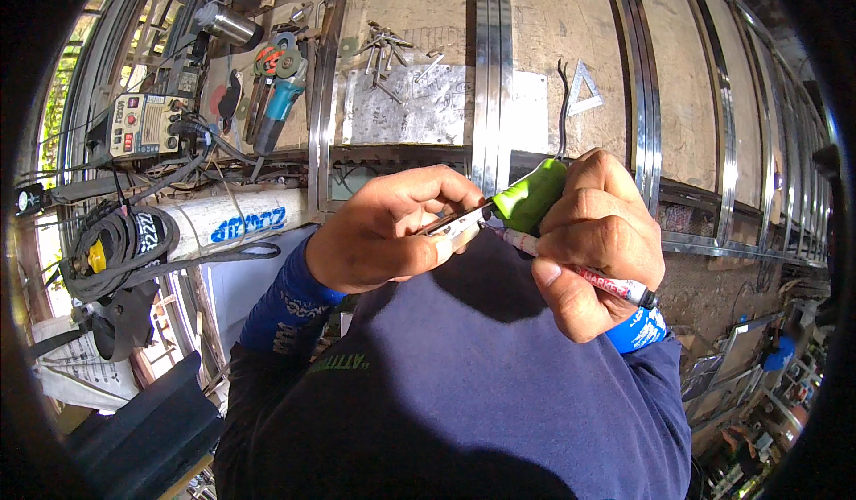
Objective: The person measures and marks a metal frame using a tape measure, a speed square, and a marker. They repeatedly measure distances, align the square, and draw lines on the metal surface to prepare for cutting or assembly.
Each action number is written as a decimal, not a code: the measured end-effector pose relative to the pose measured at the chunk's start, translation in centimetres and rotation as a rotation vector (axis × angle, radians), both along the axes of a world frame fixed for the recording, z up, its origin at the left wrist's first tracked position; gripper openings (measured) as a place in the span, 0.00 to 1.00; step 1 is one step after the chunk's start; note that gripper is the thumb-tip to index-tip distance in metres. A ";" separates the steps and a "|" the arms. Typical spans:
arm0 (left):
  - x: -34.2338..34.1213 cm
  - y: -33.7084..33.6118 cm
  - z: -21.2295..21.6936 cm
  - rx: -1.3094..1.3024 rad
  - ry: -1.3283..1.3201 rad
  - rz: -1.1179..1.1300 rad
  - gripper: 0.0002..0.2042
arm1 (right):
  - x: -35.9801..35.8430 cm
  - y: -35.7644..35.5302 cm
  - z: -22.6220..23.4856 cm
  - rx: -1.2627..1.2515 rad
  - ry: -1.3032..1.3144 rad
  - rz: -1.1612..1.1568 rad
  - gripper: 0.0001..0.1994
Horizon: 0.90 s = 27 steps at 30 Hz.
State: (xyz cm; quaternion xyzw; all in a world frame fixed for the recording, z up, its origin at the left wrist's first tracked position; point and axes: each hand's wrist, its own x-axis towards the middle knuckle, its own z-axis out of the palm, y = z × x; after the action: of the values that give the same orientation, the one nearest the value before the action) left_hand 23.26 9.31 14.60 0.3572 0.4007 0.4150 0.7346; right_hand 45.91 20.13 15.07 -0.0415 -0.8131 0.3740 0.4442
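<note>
In front of my chest, my left hand (392, 230) pinches a short, shiny metal piece (464, 223) between thumb and fingers. My right hand (599, 237) is closed round a white paint marker (599, 279) with red print and a black end. The marker's tip points left, close to the metal piece; whether they touch I cannot tell. Against the curled fingers of that same hand sits a lime-green case (532, 198) with a black cord, probably a tape measure. Its dark end meets the metal piece, and the fingers hide part of it.
Beyond my hands, bright metal rails (491, 81) cross a wooden bench (562, 18). Several short metal pieces (385, 51) and a triangular square (584, 90) lie there. Leftward are an angle grinder (282, 99), a welding machine (143, 125), a white gas cylinder (236, 223) and coiled cables (120, 241).
</note>
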 end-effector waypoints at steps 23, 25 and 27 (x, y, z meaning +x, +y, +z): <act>-0.9 -0.8 -5.7 -0.228 -0.233 0.283 0.18 | -5.0 4.0 -7.5 0.163 -0.264 -0.107 0.22; -1.4 -1.7 -7.3 -0.215 -0.244 0.315 0.16 | -5.7 4.0 -8.6 0.152 -0.365 -0.050 0.27; -2.2 -2.8 -9.5 -0.234 -0.080 0.289 0.14 | -6.9 4.1 -10.4 0.115 -0.340 0.024 0.22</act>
State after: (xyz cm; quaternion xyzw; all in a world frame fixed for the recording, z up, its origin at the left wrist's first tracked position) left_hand 21.05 6.47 5.13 0.1913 0.4637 0.4808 0.7191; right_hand 38.98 24.19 4.64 -0.0689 -0.8970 0.3200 0.2972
